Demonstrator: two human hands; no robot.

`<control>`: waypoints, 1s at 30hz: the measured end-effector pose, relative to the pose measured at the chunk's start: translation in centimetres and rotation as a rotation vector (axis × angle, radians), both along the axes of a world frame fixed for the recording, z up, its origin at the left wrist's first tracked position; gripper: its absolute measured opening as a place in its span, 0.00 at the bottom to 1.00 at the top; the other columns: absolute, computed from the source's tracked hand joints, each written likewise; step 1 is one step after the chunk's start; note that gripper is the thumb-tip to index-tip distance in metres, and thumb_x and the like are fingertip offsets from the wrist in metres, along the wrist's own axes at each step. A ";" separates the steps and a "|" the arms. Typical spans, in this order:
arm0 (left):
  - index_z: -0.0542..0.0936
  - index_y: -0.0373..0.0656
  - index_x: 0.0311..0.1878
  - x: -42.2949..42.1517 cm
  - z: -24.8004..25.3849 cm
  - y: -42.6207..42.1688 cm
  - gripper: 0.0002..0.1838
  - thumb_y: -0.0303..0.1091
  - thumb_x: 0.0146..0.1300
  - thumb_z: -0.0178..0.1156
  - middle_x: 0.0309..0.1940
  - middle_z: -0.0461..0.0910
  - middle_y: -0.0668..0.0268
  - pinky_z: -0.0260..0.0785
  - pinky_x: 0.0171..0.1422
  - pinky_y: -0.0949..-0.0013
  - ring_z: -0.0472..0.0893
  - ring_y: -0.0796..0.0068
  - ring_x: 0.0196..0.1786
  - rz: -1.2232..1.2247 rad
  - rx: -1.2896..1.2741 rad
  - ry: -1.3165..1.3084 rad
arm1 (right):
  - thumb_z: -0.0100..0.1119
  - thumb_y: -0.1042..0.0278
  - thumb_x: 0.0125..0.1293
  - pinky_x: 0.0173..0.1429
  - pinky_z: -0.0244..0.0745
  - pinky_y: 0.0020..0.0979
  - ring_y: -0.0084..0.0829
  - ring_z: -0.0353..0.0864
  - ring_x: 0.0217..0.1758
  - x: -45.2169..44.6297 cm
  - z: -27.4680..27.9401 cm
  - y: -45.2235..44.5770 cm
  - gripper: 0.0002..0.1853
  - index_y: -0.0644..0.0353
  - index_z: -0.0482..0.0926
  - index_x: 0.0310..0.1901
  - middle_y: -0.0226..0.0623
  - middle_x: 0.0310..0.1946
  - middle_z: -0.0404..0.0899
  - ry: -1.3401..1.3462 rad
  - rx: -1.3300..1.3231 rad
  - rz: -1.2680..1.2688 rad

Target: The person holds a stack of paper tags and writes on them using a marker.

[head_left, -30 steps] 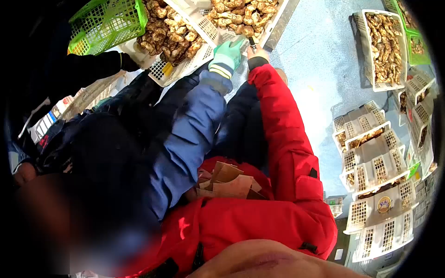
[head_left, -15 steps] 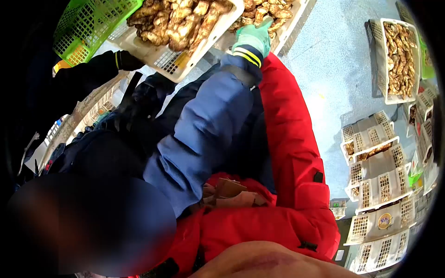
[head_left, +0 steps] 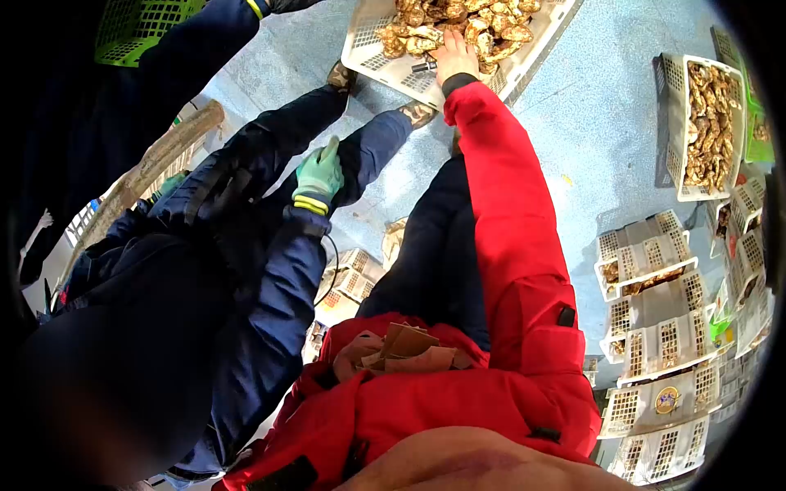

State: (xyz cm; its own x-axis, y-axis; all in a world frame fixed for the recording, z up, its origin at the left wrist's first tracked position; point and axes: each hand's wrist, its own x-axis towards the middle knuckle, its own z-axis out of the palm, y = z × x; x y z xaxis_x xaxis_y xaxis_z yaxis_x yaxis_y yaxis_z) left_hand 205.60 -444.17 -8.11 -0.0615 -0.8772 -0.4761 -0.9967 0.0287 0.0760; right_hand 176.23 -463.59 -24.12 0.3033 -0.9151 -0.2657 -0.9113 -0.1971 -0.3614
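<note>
My right hand (head_left: pixel 454 57), bare in a red sleeve, reaches onto the oysters (head_left: pixel 499 33) in a white plastic crate (head_left: pixel 385 69). Its fingers rest against the near shells, and a short black marker-like stick (head_left: pixel 424 66) juts from its thumb side. Close to my chest, my left hand (head_left: pixel 354 353) is wrapped round several pieces of brown cardboard (head_left: pixel 405 342). Part of that hand is hidden by the cardboard and the red jacket.
A co-worker's green-gloved hand (head_left: pixel 321 173) is at the left, beside their dark trousers. A green crate (head_left: pixel 135 37) sits at upper left. At right stand another oyster crate (head_left: pixel 673 123) and stacked white crates (head_left: pixel 663 348). A wooden pole (head_left: pixel 160 155) slants at left.
The co-worker's gloved hand has drawn back from the oyster crate toward the lower left. A second oyster crate at upper left has left view. My right hand, hidden before, now shows on the oysters.
</note>
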 end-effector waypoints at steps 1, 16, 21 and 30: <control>0.75 0.57 0.53 -0.1 1.0 1.3 0.23 0.32 0.51 0.60 0.27 0.75 0.64 0.69 0.33 0.63 0.76 0.62 0.29 0.176 0.068 0.043 | 0.50 0.67 0.56 0.65 0.57 0.40 0.35 0.52 0.70 0.4 -1.4 -0.2 0.14 0.56 0.79 0.44 0.36 0.65 0.60 -0.072 -0.008 -0.046; 0.70 0.46 0.59 -0.8 8.2 8.0 0.26 0.23 0.54 0.53 0.30 0.76 0.58 0.73 0.38 0.65 0.78 0.59 0.33 -0.061 0.112 0.074 | 0.51 0.67 0.52 0.53 0.64 0.41 0.40 0.69 0.53 1.5 0.5 6.4 0.07 0.57 0.78 0.25 0.35 0.36 0.74 -0.315 -0.322 -0.035; 0.72 0.32 0.52 -2.7 11.8 6.8 0.17 0.25 0.60 0.57 0.46 0.77 0.61 0.69 0.49 0.75 0.77 0.75 0.44 -0.307 0.047 -0.048 | 0.57 0.74 0.44 0.58 0.62 0.39 0.39 0.68 0.58 0.8 2.7 9.1 0.08 0.55 0.77 0.30 0.36 0.47 0.74 -0.408 -0.098 -0.091; 0.72 0.34 0.52 -17.9 26.6 7.0 0.19 0.26 0.57 0.61 0.44 0.77 0.61 0.69 0.49 0.73 0.77 0.74 0.44 0.684 0.472 1.075 | 0.58 0.70 0.45 0.55 0.66 0.37 0.38 0.68 0.57 -2.1 3.9 9.1 0.13 0.53 0.76 0.37 0.34 0.49 0.73 -0.274 0.141 -0.154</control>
State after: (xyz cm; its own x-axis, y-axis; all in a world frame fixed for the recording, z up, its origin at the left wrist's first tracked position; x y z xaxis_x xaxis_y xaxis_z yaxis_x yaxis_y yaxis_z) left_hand 187.71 -437.14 18.51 -0.2113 -0.6495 -0.7304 -0.2435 -0.6888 0.6829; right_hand 174.16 -454.50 -20.26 0.2419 -0.9159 -0.3203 -0.7916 0.0046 -0.6110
